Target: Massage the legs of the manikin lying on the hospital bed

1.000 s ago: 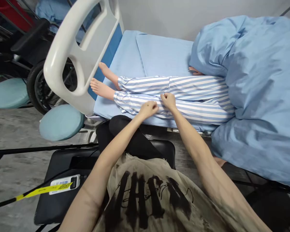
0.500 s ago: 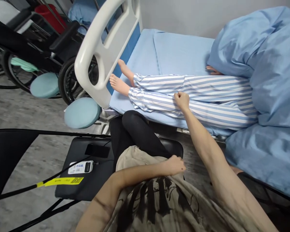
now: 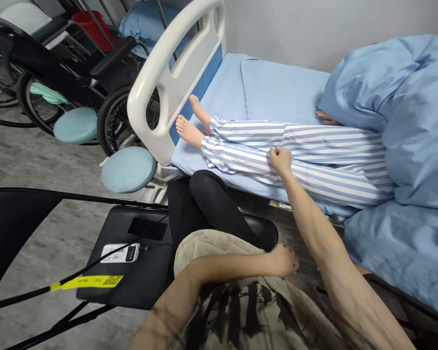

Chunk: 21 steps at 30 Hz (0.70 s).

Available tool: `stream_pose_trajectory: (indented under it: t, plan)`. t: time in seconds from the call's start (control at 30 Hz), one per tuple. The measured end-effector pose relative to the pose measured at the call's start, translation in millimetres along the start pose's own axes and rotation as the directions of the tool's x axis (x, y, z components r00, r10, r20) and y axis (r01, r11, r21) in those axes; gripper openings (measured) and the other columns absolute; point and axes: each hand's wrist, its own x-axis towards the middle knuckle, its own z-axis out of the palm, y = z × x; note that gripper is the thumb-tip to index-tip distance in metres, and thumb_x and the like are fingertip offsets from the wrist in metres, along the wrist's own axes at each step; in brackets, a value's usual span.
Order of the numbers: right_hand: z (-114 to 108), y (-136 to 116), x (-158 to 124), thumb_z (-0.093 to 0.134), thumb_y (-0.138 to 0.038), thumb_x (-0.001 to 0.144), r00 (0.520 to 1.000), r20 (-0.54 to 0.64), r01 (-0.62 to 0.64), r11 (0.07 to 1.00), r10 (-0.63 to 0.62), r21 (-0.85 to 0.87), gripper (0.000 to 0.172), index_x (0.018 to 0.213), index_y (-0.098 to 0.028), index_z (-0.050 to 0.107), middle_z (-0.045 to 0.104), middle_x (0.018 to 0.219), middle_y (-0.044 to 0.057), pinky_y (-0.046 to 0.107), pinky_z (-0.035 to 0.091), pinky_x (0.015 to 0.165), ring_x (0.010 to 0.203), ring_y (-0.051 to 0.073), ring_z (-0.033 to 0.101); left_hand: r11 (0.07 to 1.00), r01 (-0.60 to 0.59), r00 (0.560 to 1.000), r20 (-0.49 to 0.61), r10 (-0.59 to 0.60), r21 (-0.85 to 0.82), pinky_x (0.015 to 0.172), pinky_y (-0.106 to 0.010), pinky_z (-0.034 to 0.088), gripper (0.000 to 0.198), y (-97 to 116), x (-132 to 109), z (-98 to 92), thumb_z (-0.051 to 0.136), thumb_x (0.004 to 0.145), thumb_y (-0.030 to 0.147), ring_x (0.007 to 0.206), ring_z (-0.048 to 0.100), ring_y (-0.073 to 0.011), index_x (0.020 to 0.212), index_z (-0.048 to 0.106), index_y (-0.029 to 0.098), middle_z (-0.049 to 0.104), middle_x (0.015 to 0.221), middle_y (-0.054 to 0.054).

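The figure [image 3: 332,167] on the bed, apparently a manikin, lies with its striped trousers [image 3: 241,146] along the blue mattress [image 3: 226,82], its bare feet [image 3: 187,131] near the white footboard [image 3: 156,92]. Its upper body is hidden beneath a bunched blue cover [image 3: 416,107], and only a small hand [image 3: 326,115] shows at the cover's edge. The right grip [image 3: 280,160] rests on the nearer leg, curled into a loose fist with its knuckles on the cloth; I cannot tell whether it pinches any fabric. The change lies on the other side. The left grip [image 3: 284,260], which was on the same leg a second ago, has drawn right back and now sits curled above the person's own beige shirt [image 3: 204,248], holding nothing, so only one hand is in contact with the figure. The person's knee in black trousers [image 3: 204,194] lies just beside the bed's edge. Left of it are a black pad [image 3: 142,272] carrying a small white device [image 3: 120,253], a yellow tag [image 3: 91,282], a wheelchair [image 3: 113,121] with round teal cushions [image 3: 128,169], and a red bucket [image 3: 89,22].
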Motion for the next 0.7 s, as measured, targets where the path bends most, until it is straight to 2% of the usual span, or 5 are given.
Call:
stream_pose_trajectory:
  t: [0.2,0.4,0.47,0.57,0.7]
  plan:
    - [2,1,1,0.044,-0.030,0.077,1.000,-0.015,0.015,1.000,-0.015,0.005,0.031,0.050,-0.019,0.033,0.032,0.047,-0.003,0.026,0.021,0.057,0.052,0.010,0.029,0.957,0.002,0.973,0.220,0.065,-0.291,0.042,-0.028,0.039,0.018,-27,-13,17.5,0.048,0.071,0.015,0.071,0.067,-0.0173,0.068,0.060,0.028,0.069,0.088,-0.009]
    - [0,-1,0,0.043,-0.031,0.077,1.000,-0.012,0.017,0.999,-0.017,0.039,0.032,0.050,-0.019,0.031,0.031,0.047,-0.004,0.025,0.022,0.056,0.051,0.009,0.030,0.931,-0.167,0.983,-0.126,0.132,-0.325,0.041,-0.028,0.042,0.020,-17,-6,21.7,0.043,0.077,0.019,0.076,0.068,-0.0194,0.067,0.058,0.026,0.068,0.085,-0.011]
    - [-1,-1,0,0.043,-0.030,0.077,1.000,-0.013,0.022,0.999,-0.022,0.044,0.032,0.050,-0.019,0.030,0.031,0.046,-0.004,0.025,0.022,0.056,0.051,0.009,0.030,0.925,-0.149,0.985,-0.129,0.110,-0.349,0.046,-0.030,0.046,0.017,-26,-6,16.5,0.045,0.078,0.021,0.078,0.068,-0.0207,0.067,0.058,0.025,0.069,0.083,-0.010]
    - [-1,0,0,0.044,-0.030,0.077,0.999,-0.032,0.019,0.996,-0.016,0.089,0.033,0.050,-0.019,0.028,0.030,0.046,-0.004,0.025,0.023,0.056,0.051,0.009,0.028,0.922,-0.042,0.998,-0.062,0.020,-0.384,0.053,-0.033,0.049,0.018,-59,-12,-4.3,0.047,0.079,0.032,0.078,0.068,-0.0226,0.070,0.062,0.024,0.070,0.084,-0.009]
    - [-1,4,2,0.048,-0.032,0.076,0.999,-0.027,-0.014,0.970,0.022,0.244,0.036,0.050,-0.019,0.028,0.027,0.046,-0.005,0.024,0.024,0.054,0.051,0.008,0.027,0.885,0.097,0.935,-0.263,-0.238,-0.455,0.062,-0.029,0.047,0.024,-131,-23,-53.8,0.045,0.080,0.032,0.076,0.065,-0.0202,0.076,0.066,0.020,0.070,0.084,-0.007]
